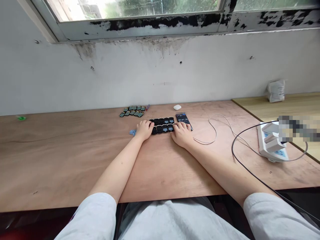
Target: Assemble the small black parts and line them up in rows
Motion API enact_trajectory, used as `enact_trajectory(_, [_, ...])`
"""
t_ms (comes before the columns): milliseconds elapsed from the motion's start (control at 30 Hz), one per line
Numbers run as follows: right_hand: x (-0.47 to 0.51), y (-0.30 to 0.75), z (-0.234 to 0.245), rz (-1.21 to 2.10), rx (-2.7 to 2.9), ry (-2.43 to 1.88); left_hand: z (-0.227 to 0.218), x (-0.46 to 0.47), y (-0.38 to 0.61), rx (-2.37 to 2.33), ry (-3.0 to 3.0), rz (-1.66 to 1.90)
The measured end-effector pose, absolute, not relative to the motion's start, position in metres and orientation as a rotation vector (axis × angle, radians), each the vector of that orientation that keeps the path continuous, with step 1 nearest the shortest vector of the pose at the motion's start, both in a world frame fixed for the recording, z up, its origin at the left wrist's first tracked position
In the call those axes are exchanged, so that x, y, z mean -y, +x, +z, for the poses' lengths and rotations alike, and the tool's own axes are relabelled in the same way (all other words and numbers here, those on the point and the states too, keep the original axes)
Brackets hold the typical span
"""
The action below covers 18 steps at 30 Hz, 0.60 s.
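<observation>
Two rows of small black plastic holders (162, 125) lie close together on the plywood table (75, 160), some with blue-grey insets. My left hand (144, 130) rests its fingers on the left end of the rows. My right hand (182, 134) lies over the right end, its fingertips on the black pieces and next to a phone (183, 120) showing a timer. Just left of my left hand lies a small translucent blue item (132, 132). Behind the rows, several flat green-and-black pieces (132, 111) are spread out in a loose group.
A small red-and-blue tool (148, 107) and a white earbud case (177, 107) lie at the table's back. A green object (21, 118) sits far left. On the right are a white power strip (272, 143) with plugs and loose cables (212, 131). A wall stands behind the table.
</observation>
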State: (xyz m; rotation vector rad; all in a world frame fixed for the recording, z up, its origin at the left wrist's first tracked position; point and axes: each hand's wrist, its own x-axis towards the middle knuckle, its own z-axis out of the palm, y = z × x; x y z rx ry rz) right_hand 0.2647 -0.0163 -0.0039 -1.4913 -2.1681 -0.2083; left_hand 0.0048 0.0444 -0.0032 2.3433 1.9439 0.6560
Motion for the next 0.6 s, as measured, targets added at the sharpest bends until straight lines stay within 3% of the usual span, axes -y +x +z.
enact_trajectory(600, [0.0168, 0.2642, -0.0062, -0.170, 2.255, -1.532, -0.0025, -0.0427, 0.0047, -1.807, 2.410, 0.648])
